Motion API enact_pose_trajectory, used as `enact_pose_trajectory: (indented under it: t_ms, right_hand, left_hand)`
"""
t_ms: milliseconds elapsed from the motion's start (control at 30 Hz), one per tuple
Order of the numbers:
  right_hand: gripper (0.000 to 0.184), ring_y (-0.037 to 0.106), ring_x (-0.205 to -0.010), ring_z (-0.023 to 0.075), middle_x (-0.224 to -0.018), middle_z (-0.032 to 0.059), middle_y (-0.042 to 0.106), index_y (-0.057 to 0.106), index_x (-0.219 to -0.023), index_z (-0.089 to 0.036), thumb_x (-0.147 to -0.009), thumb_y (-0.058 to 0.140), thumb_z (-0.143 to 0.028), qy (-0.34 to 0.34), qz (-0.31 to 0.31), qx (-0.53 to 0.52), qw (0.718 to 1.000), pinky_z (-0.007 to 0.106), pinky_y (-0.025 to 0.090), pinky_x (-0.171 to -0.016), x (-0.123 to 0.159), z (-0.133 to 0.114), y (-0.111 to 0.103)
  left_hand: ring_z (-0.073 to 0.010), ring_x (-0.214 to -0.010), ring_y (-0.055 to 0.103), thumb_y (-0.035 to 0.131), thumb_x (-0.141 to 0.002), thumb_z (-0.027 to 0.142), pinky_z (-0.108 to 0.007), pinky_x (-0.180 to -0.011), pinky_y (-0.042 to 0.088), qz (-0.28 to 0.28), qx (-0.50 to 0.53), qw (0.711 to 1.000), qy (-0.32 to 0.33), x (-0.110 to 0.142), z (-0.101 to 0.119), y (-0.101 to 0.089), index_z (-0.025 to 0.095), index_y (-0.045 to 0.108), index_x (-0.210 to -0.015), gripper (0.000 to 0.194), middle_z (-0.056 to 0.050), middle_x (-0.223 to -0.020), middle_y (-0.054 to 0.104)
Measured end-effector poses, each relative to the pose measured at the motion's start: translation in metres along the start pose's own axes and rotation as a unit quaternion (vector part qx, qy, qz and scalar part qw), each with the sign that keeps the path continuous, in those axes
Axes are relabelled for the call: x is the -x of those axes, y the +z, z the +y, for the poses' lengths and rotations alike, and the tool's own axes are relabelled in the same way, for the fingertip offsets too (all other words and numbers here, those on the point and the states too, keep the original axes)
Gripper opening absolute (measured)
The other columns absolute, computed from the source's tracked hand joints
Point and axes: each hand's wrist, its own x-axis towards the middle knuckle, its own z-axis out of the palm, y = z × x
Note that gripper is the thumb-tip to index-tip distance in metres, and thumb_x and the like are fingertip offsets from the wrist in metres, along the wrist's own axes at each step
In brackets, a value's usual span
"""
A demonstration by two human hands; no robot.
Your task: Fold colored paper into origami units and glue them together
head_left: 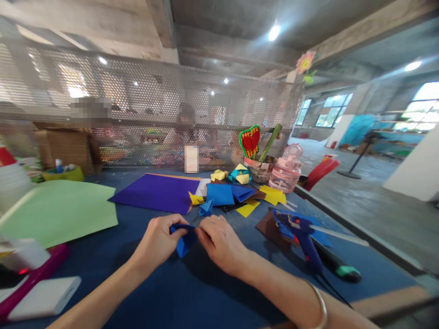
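Blue paper (183, 246), top edge crosswise, tip down

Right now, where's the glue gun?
In the head view, the glue gun lies on the right side of the blue table, to the right of the right hand and beside the black tool with a green part.

bangle (321, 299): one, slim, pale metallic, circles right forearm (270, 276); ring (218, 218): one, small, sits on right hand (222, 242); left forearm (118, 278): bare.
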Motion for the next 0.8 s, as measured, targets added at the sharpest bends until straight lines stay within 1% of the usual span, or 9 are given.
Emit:
enact_pose_trajectory:
  t_ms: [100, 167, 267, 333, 467, 600, 667, 800]
  right_hand:
    - [0.021, 0.046, -0.071, 0.0147, -0.073, 0.0020, 0.056, 0.051, -0.075, -0.018, -0.093, 0.041, -0.017, -0.009, 0.000, 0.008, 1.000, 0.028, 0.031, -0.070, 0.0004, 0.0002, 0.0005]
    - [0.020, 0.045, -0.072, 0.0149, -0.073, 0.0019, 0.055, 0.050, -0.073, -0.018, -0.091, 0.042, -0.015, -0.029, -0.002, 0.015, 0.999, 0.028, 0.030, -0.070, 0.0013, -0.0017, -0.0009]
    - [0.019, 0.045, -0.074, 0.0155, -0.072, 0.0016, 0.055, 0.048, -0.071, -0.018, -0.089, 0.045, -0.014, -0.070, -0.004, 0.024, 0.997, 0.029, 0.029, -0.071, 0.0027, -0.0057, -0.0042]
    - [0.020, 0.045, -0.075, 0.0155, -0.071, 0.0013, 0.055, 0.048, -0.069, -0.018, -0.089, 0.045, -0.015, -0.081, -0.008, 0.030, 0.996, 0.029, 0.029, -0.071, 0.0031, -0.0068, -0.0051]
    - [0.021, 0.046, -0.073, 0.0150, -0.071, 0.0012, 0.057, 0.051, -0.071, -0.018, -0.091, 0.045, -0.016, -0.052, -0.033, 0.042, 0.997, 0.029, 0.028, -0.070, 0.0021, -0.0034, -0.0029]
    - [0.022, 0.046, -0.071, 0.0141, -0.072, 0.0002, 0.057, 0.052, -0.073, -0.018, -0.094, 0.044, -0.020, -0.008, -0.057, 0.040, 0.998, 0.028, 0.027, -0.067, 0.0002, 0.0012, -0.0013]
    - [0.023, 0.046, -0.070, 0.0135, -0.071, -0.0003, 0.057, 0.052, -0.074, -0.018, -0.095, 0.043, -0.021, 0.007, -0.065, 0.025, 0.998, 0.028, 0.026, -0.067, -0.0005, 0.0015, -0.0013]
    - [0.024, 0.043, -0.067, 0.0121, -0.069, -0.0019, 0.054, 0.049, -0.073, -0.018, -0.095, 0.042, -0.021, 0.028, -0.069, -0.018, 0.997, 0.027, 0.025, -0.066, -0.0012, 0.0003, -0.0018]
  left_hand:
    - [-0.0129, -0.064, 0.059, 0.055, -0.076, 0.024, -0.022, -0.063, 0.040, -0.013, -0.007, 1.000, 0.016, 0.0008, 0.0004, 0.0013, 0.021, 0.069, -0.077, 0.014, 0.003, -0.069, 0.069]
    - [-0.0128, -0.064, 0.058, 0.054, -0.074, 0.021, -0.022, -0.063, 0.040, -0.022, -0.011, 1.000, 0.019, 0.0020, 0.0016, 0.0004, 0.020, 0.068, -0.073, 0.014, 0.003, -0.067, 0.068]
    - [-0.0127, -0.062, 0.057, 0.053, -0.071, 0.016, -0.021, -0.061, 0.038, -0.020, -0.019, 1.000, 0.011, 0.0033, 0.0024, -0.0021, 0.019, 0.066, -0.065, 0.014, 0.003, -0.062, 0.066]
    - [-0.0125, -0.061, 0.057, 0.054, -0.069, 0.016, -0.021, -0.061, 0.038, -0.024, -0.021, 0.999, 0.010, 0.0032, 0.0013, -0.0032, 0.018, 0.065, -0.063, 0.014, 0.003, -0.060, 0.065]
    - [-0.0135, -0.065, 0.059, 0.057, -0.069, 0.018, -0.022, -0.064, 0.038, -0.044, -0.020, 0.999, 0.010, 0.0003, -0.0027, -0.0029, 0.020, 0.067, -0.066, 0.010, 0.003, -0.065, 0.068]
    - [-0.0148, -0.069, 0.061, 0.056, -0.076, 0.026, -0.022, -0.066, 0.039, -0.058, -0.023, 0.998, 0.017, -0.0029, -0.0050, -0.0018, 0.021, 0.070, -0.076, 0.014, 0.003, -0.072, 0.070]
    - [-0.0143, -0.067, 0.060, 0.056, -0.078, 0.029, -0.022, -0.064, 0.038, -0.055, -0.028, 0.998, 0.014, -0.0034, -0.0057, -0.0019, 0.021, 0.071, -0.076, 0.016, 0.003, -0.070, 0.070]
    - [-0.0135, -0.063, 0.058, 0.057, -0.076, 0.026, -0.022, -0.062, 0.037, -0.039, -0.038, 0.999, -0.002, -0.0029, -0.0064, -0.0036, 0.021, 0.070, -0.071, 0.015, 0.003, -0.065, 0.068]
